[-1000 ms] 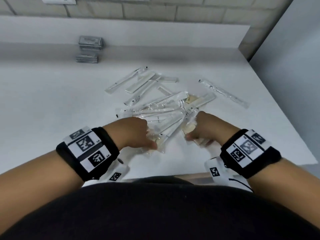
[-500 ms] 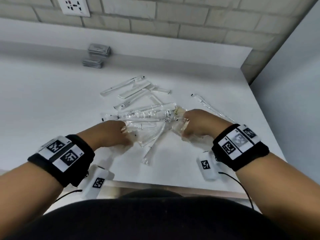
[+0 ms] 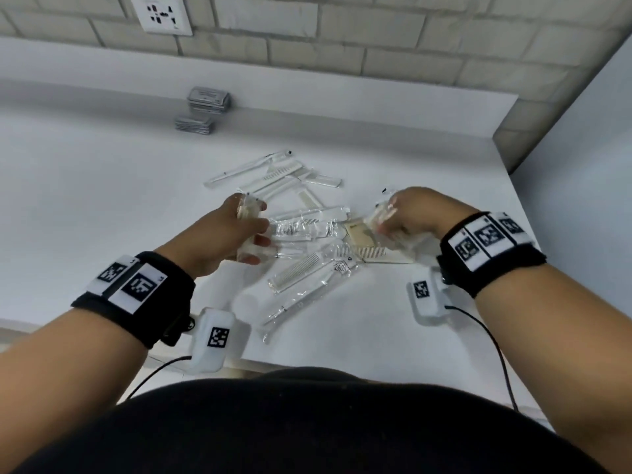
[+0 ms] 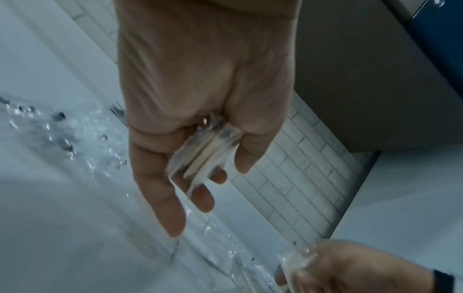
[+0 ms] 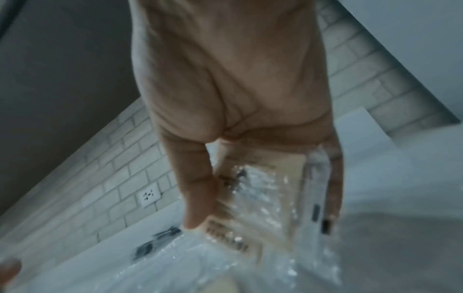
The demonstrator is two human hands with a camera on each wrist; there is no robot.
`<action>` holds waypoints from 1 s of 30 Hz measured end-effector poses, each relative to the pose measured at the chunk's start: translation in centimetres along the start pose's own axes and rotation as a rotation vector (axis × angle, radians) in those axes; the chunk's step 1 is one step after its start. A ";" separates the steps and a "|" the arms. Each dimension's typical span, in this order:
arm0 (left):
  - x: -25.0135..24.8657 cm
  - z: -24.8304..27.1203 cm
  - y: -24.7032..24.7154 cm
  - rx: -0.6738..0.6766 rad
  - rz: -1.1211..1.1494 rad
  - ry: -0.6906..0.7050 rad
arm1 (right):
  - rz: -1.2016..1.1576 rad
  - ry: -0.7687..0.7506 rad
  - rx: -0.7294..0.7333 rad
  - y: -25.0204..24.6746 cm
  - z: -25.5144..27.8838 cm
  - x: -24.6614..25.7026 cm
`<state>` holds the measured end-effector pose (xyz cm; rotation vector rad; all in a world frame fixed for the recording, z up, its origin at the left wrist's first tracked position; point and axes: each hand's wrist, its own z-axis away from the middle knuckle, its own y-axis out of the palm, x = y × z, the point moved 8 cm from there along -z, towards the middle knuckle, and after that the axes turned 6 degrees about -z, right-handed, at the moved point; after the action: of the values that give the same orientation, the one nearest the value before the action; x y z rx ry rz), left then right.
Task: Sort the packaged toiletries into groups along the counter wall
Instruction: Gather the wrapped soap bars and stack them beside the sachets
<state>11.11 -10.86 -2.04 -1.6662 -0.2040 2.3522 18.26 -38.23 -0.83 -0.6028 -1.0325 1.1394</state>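
Since half a second ago both hands have lifted off the pile, each with packets; a second ago they were low at the near tabletop edge, fingers down in the wrappers

Far left, by the wall: two stacks of grey sachets (image 3: 201, 109), one just in front of the other, unmoved, well apart from everything else

Left hand (image 3: 236, 234) raised over the pile's left side, fingers curled round a small bundle of clear packets (image 3: 247, 211); left wrist view shows thin pale sticks inside crinkled film (image 4: 200, 156), held between thumb and fingers

Centre: loose pile of wrapped toiletries (image 3: 307, 241) on the white tabletop (image 3: 102, 200). Clear sleeves, glossy, overlapping at odd angles; combs with fine teeth show through several, one long slim sleeve lies nearest the front edge. Behind the pile, a smaller scatter of long clear sleeves (image 3: 273, 169) lies closer to the wall

Right hand (image 3: 407, 213) raised over the pile's right side, gripping beige card-backed packets (image 5: 253, 200) in clear film, thumb on one face, fingers on the other; print on the card too blurred to read
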 end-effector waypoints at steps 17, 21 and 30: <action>-0.7 -1.8 3.0 0.030 0.435 0.041 | 0.033 0.137 -0.014 3.4 -1.4 2.4; -1.0 -1.7 2.5 0.040 0.476 0.051 | 0.013 0.122 0.039 3.8 -1.3 2.4; -1.7 -1.3 -0.1 0.075 0.693 0.036 | -0.986 -0.249 -0.043 -1.7 0.0 10.2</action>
<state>12.93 -11.34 -0.89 -1.9645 0.5514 2.7320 19.68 -29.31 4.13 0.0626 -1.3422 0.3156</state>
